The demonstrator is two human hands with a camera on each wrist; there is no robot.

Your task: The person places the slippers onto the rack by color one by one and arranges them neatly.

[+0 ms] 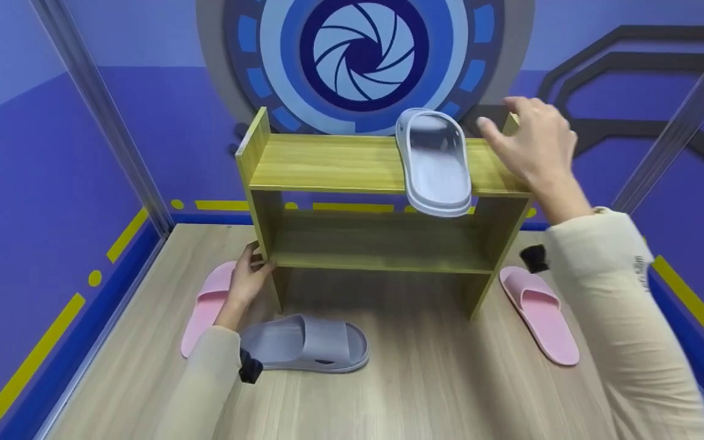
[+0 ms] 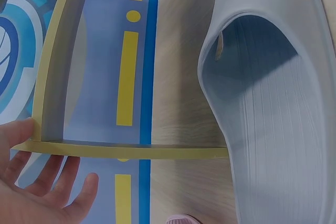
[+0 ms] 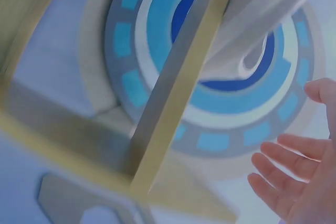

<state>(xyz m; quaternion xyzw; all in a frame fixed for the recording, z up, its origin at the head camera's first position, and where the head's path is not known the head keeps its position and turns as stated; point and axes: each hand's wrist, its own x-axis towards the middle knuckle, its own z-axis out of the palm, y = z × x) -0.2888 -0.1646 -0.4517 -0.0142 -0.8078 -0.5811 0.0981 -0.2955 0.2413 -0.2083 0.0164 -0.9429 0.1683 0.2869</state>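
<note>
A small wooden shelf (image 1: 327, 162) with raised side panels stands in front of me. My left hand (image 1: 247, 284) holds its left side panel at the height of the middle board, thumb at the front edge and fingers along the outside. In the left wrist view the thumb sits at the corner where board and panel meet. My right hand (image 1: 538, 143) hovers by the top right end, fingers spread and nothing in them. A grey slipper (image 1: 437, 168) lies on the top board, toe to the back, heel jutting over the front edge. The right wrist view is blurred.
Another grey slipper (image 1: 327, 342) lies sideways on the wooden floor (image 1: 413, 391), before the shelf's left foot. One pink slipper (image 1: 205, 311) is left of the shelf, partly behind my left arm; another pink slipper (image 1: 541, 315) is to the right. Blue walls (image 1: 162, 122) enclose the space.
</note>
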